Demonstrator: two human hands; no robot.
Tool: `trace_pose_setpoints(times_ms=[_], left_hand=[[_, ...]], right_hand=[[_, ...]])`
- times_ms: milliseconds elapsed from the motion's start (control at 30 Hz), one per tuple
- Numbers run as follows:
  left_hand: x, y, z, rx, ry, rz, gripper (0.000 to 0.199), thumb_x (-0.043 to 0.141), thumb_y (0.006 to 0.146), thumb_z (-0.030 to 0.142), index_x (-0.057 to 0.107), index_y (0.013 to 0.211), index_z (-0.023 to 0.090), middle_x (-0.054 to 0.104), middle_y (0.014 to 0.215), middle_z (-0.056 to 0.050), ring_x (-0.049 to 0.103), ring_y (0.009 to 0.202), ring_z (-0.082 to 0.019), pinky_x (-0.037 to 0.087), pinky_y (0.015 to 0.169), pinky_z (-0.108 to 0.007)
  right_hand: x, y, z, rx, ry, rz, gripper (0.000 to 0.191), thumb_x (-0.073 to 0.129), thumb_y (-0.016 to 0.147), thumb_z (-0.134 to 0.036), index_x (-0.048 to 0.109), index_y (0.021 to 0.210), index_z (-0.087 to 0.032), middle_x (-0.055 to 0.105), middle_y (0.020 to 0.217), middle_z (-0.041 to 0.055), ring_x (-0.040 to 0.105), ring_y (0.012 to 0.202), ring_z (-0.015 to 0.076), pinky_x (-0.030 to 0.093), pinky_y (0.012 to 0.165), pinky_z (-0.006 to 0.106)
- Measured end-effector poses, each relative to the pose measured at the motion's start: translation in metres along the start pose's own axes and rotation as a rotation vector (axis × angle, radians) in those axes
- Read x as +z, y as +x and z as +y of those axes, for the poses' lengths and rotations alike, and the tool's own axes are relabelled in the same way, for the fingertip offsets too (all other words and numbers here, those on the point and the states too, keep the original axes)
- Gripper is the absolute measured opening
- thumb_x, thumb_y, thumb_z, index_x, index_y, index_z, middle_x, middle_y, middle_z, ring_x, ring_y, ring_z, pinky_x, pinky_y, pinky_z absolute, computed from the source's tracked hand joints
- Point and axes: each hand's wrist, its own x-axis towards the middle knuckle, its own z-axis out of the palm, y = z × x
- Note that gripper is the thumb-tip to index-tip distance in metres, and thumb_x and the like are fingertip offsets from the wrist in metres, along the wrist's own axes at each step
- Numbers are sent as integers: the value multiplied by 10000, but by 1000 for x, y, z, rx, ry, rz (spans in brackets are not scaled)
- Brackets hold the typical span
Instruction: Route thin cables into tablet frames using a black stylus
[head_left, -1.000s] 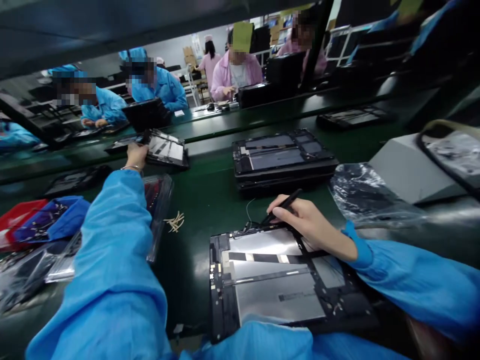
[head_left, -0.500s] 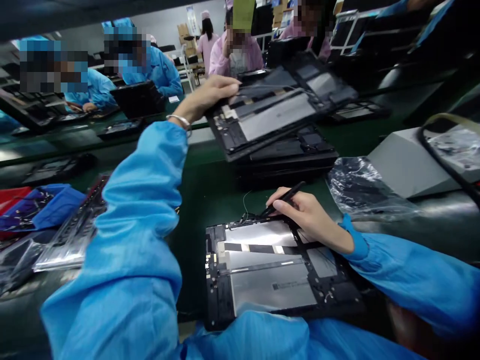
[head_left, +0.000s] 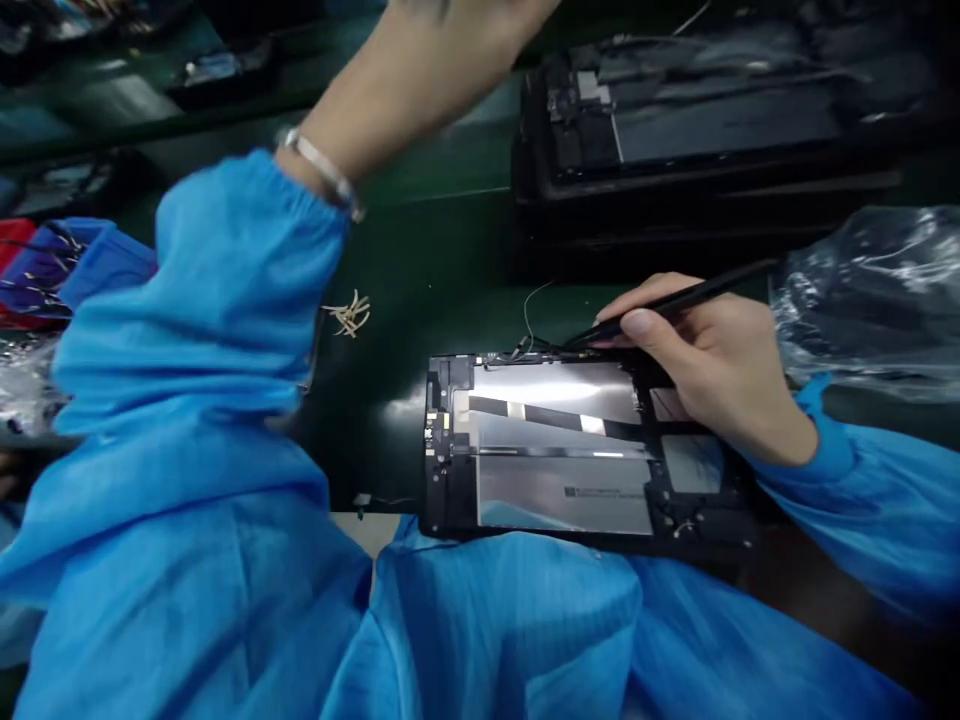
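Note:
An opened tablet (head_left: pixel 562 490) with a silver plate and ribbon strips lies before me, its lower edge against my blue gown. My right hand (head_left: pixel 720 350) is closed around black tweezers (head_left: pixel 697 292), whose tip is at the tablet's upper edge. A thin wire (head_left: pixel 528 318) curls up from that edge near the tip. At the top of the view my left hand (head_left: pixel 457 35) reaches forward; its fingers are cut off by the frame edge. To the right of that hand, another opened tablet (head_left: pixel 720 115) lies on a dark stack (head_left: pixel 675 225).
A clear plastic bag (head_left: pixel 870 310) lies at the right. Small pale strips (head_left: pixel 351 314) are scattered on the green bench (head_left: pixel 420 260). Blue bin (head_left: pixel 112 262) and red bin (head_left: pixel 13 250) stand at the left, with small cables inside. A short connector wire (head_left: pixel 375 499) lies by the bench's front edge.
My view has tipped downward. The tablet my left hand was holding in the air is no longer seen raised; an opened tablet now tops the stack. My right hand keeps the tweezers at the same edge.

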Motion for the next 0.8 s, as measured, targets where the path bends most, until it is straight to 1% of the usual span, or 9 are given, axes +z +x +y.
trace_pose_setpoints(times_ms=[33,67,100,133,200,300,400,500,800], left_hand=[[-2,-24,6,31,-20,29,731,-18,890,294,630,1102,30,587,1314,17,485,1435,-332,385,994,-450],[-2,-48,13,89,-48,32,649,91,973,302,587,1333,87,592,1368,25,522,1425,-262,381,1081,-434],[-1,-70,20,108,-54,17,553,198,1024,295,559,1413,142,604,1398,22,546,1411,-223,394,1126,-408],[2,-90,26,117,-49,11,493,268,1049,274,558,1440,193,623,1402,18,562,1400,-212,419,1142,-397],[9,-122,35,113,-36,-1,428,309,1077,268,610,1382,273,664,1364,14,580,1391,-227,478,1118,-426],[17,-154,37,70,-70,11,390,320,1088,305,634,1316,346,695,1310,31,594,1384,-260,494,1104,-498],[20,-173,30,13,-101,57,367,339,1089,301,626,1311,352,698,1291,37,609,1364,-266,491,1110,-500],[23,-184,23,7,-120,103,358,356,1089,284,597,1340,365,683,1300,52,606,1361,-254,490,1112,-472],[26,-184,26,-6,-78,95,395,290,1091,297,611,1316,341,680,1283,66,616,1349,-258,508,1079,-474]], right_hand=[[0,0,0,-17,-29,-4,222,658,1012,-401,755,945,-212,730,927,26,731,796,137,606,678,229],[0,0,0,-28,-56,-9,215,653,1016,-388,755,947,-211,732,925,26,729,794,137,589,659,226],[0,0,0,-35,-80,-16,213,648,1018,-378,754,945,-208,734,923,27,726,791,137,573,645,226],[0,0,0,-43,-101,-23,214,643,1020,-371,753,941,-205,734,920,27,722,789,137,560,635,226],[0,0,0,-52,-132,-38,219,634,1026,-364,752,942,-201,736,928,28,715,801,137,548,644,229],[-1,0,-2,-86,-180,-54,208,632,1028,-351,759,958,-202,740,945,31,700,830,138,514,641,231],[-1,0,-3,-107,-202,-72,195,633,1025,-330,762,959,-199,743,954,39,689,849,145,494,652,241],[-1,0,-3,-123,-204,-94,182,630,1028,-311,760,964,-200,742,956,36,683,854,144,489,676,250],[-1,0,-2,-125,-231,-129,172,631,1031,-304,754,977,-197,730,956,31,678,870,134,493,734,252]])
